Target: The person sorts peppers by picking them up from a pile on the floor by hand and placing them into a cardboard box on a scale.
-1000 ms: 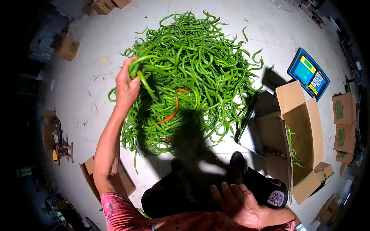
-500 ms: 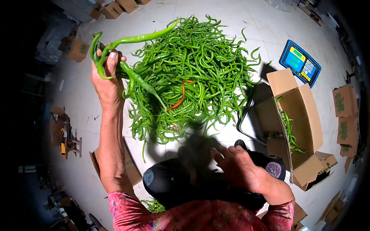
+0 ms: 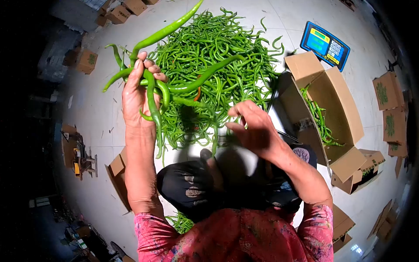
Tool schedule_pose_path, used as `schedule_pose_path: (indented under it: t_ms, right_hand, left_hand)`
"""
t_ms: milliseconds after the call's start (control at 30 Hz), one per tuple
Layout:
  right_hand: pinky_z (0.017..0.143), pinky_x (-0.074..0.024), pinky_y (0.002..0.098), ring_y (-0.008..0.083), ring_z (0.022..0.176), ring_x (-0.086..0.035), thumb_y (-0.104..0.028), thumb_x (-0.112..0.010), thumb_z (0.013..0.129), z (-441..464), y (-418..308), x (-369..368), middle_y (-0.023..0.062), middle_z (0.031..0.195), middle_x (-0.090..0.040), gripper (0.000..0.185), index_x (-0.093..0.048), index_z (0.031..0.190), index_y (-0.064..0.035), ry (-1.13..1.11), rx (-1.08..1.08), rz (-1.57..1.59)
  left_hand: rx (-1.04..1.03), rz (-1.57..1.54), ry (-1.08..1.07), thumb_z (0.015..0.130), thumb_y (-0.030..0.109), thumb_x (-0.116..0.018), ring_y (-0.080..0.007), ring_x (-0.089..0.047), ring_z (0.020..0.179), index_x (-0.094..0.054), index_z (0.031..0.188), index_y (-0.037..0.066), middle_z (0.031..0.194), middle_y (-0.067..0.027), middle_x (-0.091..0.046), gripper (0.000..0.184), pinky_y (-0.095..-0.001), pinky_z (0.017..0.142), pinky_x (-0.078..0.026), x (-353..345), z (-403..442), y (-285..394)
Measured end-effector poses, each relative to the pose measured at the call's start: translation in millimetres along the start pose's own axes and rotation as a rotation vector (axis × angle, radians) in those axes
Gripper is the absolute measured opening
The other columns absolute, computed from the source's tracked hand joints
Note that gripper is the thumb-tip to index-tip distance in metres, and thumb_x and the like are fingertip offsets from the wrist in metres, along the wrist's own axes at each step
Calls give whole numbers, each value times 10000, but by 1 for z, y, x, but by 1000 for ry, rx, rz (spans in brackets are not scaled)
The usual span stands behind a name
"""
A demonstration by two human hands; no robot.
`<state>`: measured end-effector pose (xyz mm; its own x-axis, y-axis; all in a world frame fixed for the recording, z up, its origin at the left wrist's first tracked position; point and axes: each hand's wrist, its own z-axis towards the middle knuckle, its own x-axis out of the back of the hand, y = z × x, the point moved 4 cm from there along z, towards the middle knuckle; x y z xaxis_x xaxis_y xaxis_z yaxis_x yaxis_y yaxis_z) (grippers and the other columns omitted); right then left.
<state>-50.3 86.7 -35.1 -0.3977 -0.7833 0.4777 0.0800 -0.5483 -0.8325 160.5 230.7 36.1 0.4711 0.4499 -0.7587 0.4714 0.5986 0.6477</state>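
Observation:
My left hand (image 3: 142, 94) is closed around several long green chili peppers (image 3: 168, 31), raised above the left side of the pile. Their tips stick out in different directions. My right hand (image 3: 259, 133) is over my knees at the pile's near edge, its fingers bent but apart, with nothing visible in them. Just left of its fingertips, a blurred green chili (image 3: 214, 131) hangs downward; what holds it is unclear. On the floor beneath lies a big heap of green chili peppers (image 3: 231, 48), with one reddish chili (image 3: 198, 93) partly covered.
To the right, an open cardboard box (image 3: 347, 113) has some green chilies along its inner side. Beyond it stands a blue scale display (image 3: 325, 46) with a keypad. More cardboard boxes (image 3: 388, 122) line the right, and another open carton (image 3: 118, 174) is beside my left forearm.
My left hand has shifted slightly right and turned, spreading the chilies it holds. My right hand has risen from my lap toward the held chilies. The view has tilted a little.

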Motion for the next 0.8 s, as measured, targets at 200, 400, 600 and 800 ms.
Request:
schedule_pose_path:
  t_ms: [200, 400, 600, 800]
  right_hand:
    - [939, -434, 445, 424, 1120, -511, -159, -653, 785, 0, 13, 0, 258, 1244, -479, 610, -403, 1308, 29, -147, -50, -96]
    - [986, -402, 413, 382, 1177, -484, -181, -675, 811, 9, 30, 5, 222, 1268, -484, 616, -399, 1333, -4, -148, -92, -126]
    - [914, -441, 443, 377, 1062, -559, -140, -562, 825, 9, 39, -13, 198, 1103, -600, 285, -596, 1073, -3, -328, 30, -94]
    - [774, -449, 502, 403, 896, -595, -226, -567, 855, 2, 29, -26, 214, 848, -640, 212, -595, 871, -17, -611, -68, -132]
  left_hand:
    - [16, -82, -36, 949, 111, -546, -149, -539, 825, -549, 1171, -3, 921, -67, -564, 249, -301, 742, -491, -16, -12, -10]
    - [24, -109, -110, 983, 135, -484, -132, -504, 841, -543, 1180, -15, 931, -63, -547, 254, -286, 750, -460, -35, -22, -7]
    - [106, -252, -106, 988, 145, -474, -131, -501, 842, -541, 1172, -41, 949, -73, -550, 269, -282, 742, -451, -40, -33, -20]
    - [53, -271, -16, 983, 143, -489, -141, -512, 830, -550, 1143, -25, 921, -76, -555, 240, -281, 731, -467, -20, -36, -31]
